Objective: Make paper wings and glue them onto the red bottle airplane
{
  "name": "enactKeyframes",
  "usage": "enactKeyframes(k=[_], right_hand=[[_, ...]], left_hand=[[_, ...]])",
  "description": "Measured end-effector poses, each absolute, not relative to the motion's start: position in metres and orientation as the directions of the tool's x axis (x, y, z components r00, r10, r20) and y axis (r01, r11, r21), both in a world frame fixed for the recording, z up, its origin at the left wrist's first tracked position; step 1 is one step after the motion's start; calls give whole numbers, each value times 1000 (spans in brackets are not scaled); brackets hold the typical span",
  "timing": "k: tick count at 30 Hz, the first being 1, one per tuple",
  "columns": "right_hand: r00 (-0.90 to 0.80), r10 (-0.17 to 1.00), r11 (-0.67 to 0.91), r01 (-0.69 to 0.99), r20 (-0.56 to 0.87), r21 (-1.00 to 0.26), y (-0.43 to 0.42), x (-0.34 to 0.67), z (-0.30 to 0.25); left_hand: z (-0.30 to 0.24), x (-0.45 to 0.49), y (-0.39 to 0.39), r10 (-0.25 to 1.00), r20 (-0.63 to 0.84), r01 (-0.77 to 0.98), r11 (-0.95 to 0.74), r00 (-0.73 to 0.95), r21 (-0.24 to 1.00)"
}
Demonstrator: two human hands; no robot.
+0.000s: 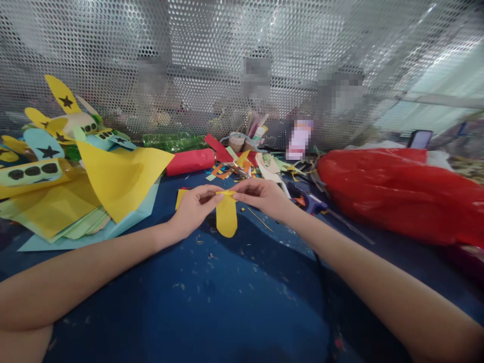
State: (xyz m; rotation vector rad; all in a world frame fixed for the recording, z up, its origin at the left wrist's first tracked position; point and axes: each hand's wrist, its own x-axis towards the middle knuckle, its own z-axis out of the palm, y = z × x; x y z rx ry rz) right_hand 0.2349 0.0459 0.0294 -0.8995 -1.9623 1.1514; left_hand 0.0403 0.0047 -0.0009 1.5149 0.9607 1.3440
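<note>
I view a dark blue tabletop (181, 322) spanning the lower frame, with a glossy red plastic bag (389, 191) at right and a large yellow paper sheet (123, 176) at left. The left forearm (94, 267) enters from the lower left, and the right forearm (363, 262) from the lower right; both converge just above the frame's centre. There, the left hand (194, 206) and the right hand (264, 196) face each other, wrists low, fingers bent, thumbs toward the viewer. Each is closed in a thumb-and-finger pinch, with no visible gap, on one end of the same edge. Between them, at frame centre, hangs the workpiece: a small yellow paper tab with a rounded lower end (226, 219). Its narrow folded upper edge (226, 192) lies between the fingertips. I judge the step in hand to be folding or creasing that edge. The next move, in my assessment, calls for even thumb pressure along the crease, both pinches level, without twisting the tab; uneven pressure could skew the fold.
</note>
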Motion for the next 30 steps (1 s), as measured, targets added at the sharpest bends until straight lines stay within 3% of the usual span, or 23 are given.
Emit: enactKeyframes(k=[8,17,25,30], right_hand=[[-510,835,351,203,208,-914,47,235,27],[-515,799,455,178,312,-873,42,232,23],[-526,769,515,175,362,-839,37,230,25],[-540,782,469,179,312,-865,37,230,28]], left_hand=[[-4,40,6,933,319,27,-328,164,944],[-1,40,3,927,346,-4,-350,147,937],[0,41,1,886,443,90,-456,135,885],[-1,40,1,865,481,156,-499,142,853]])
